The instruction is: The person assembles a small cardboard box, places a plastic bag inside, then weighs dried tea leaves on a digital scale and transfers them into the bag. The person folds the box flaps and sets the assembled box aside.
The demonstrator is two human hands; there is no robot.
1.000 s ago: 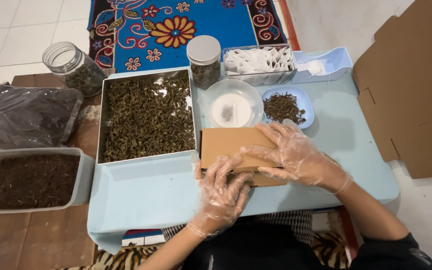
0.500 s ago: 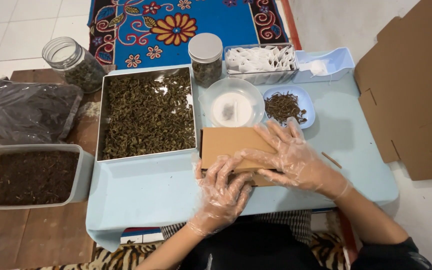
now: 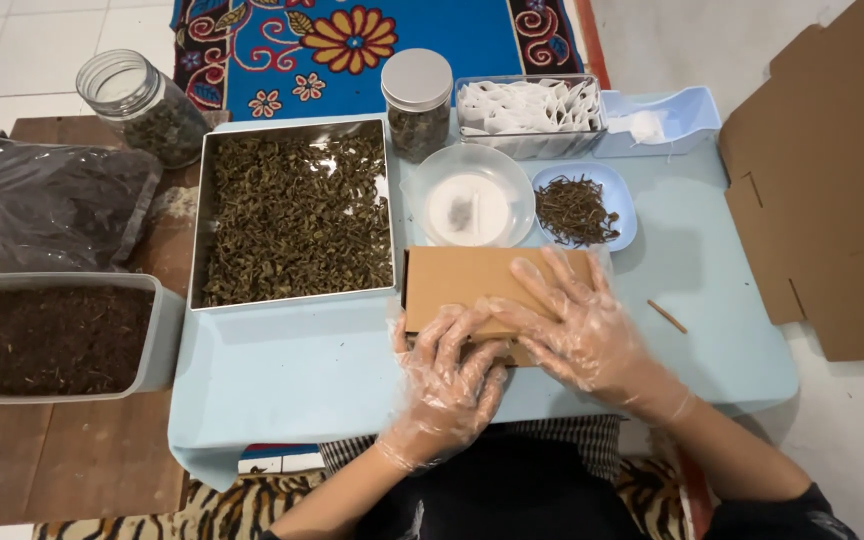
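Observation:
A flat brown cardboard box (image 3: pixel 452 280) lies on the light blue table (image 3: pixel 292 370) in front of me. Both my hands wear clear plastic gloves. My left hand (image 3: pixel 447 375) curls its fingers over the box's near edge. My right hand (image 3: pixel 577 325) lies spread flat across the box's right half, pressing down on it. Just beyond the box stand a clear bowl (image 3: pixel 470 195) with a white sachet inside and a small blue dish (image 3: pixel 584 205) of dark dried leaves.
A metal tray (image 3: pixel 294 215) of dried leaves sits left of the box. A lidded jar (image 3: pixel 418 103), a container of white sachets (image 3: pixel 529 110), an open jar (image 3: pixel 142 105), a dark plastic bag (image 3: pixel 42 200), a tub of dark grounds (image 3: pixel 52 338) and flat cardboard sheets (image 3: pixel 832 200) surround the table.
Both hands stay on the box with only slight finger shifts; the left hand's fingers have curled a little more over the near edge.

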